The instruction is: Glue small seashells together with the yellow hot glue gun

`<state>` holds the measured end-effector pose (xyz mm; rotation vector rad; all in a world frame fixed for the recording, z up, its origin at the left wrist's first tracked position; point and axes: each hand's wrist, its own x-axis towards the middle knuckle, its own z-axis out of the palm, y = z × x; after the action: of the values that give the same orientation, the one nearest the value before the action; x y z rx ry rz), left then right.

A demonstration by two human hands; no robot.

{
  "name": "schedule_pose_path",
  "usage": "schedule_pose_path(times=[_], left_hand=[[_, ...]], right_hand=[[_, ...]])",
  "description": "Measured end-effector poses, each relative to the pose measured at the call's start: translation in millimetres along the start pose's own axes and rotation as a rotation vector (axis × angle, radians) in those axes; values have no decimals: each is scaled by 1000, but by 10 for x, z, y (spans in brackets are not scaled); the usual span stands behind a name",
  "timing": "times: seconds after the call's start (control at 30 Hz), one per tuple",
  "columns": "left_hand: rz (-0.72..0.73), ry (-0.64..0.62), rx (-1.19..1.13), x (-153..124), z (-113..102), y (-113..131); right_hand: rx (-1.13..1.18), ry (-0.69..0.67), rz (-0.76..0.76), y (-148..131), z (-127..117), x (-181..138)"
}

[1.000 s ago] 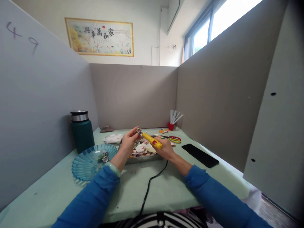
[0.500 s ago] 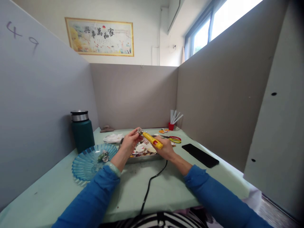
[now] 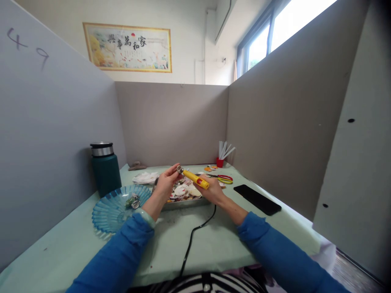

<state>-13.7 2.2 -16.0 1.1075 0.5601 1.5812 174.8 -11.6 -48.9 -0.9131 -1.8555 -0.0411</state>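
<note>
My left hand [image 3: 165, 185] is raised above the tray and pinches a small shell [image 3: 179, 169] between thumb and fingers. My right hand [image 3: 214, 190] grips a yellow corded tool [image 3: 195, 179], its tip touching the shell. A black cord [image 3: 195, 232] runs from the tool toward me across the table. Below both hands sits a metal tray [image 3: 183, 202] holding several shells and small pieces.
A blue glass plate [image 3: 113, 211] with a few shells lies at the left, next to a dark green flask [image 3: 104, 167]. Scissors [image 3: 224, 178], a red cup of white sticks [image 3: 220, 159], a black phone [image 3: 257, 199] and a crumpled tissue [image 3: 145, 177] lie around. Grey partitions enclose the table.
The yellow tool's rear end has lifted slightly and my right hand shifted a little; the left hand keeps the shell in place.
</note>
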Motion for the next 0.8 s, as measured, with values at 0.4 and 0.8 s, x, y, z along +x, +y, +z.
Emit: schedule_pose_path(times=[0.4,0.8], left_hand=[[-18,14,-23,-2,5,0],[-92,1,-89,14,-13,4]], right_hand=[[-19,3,0,-3,-11,1],[-2,6,-30,43,17,-15]])
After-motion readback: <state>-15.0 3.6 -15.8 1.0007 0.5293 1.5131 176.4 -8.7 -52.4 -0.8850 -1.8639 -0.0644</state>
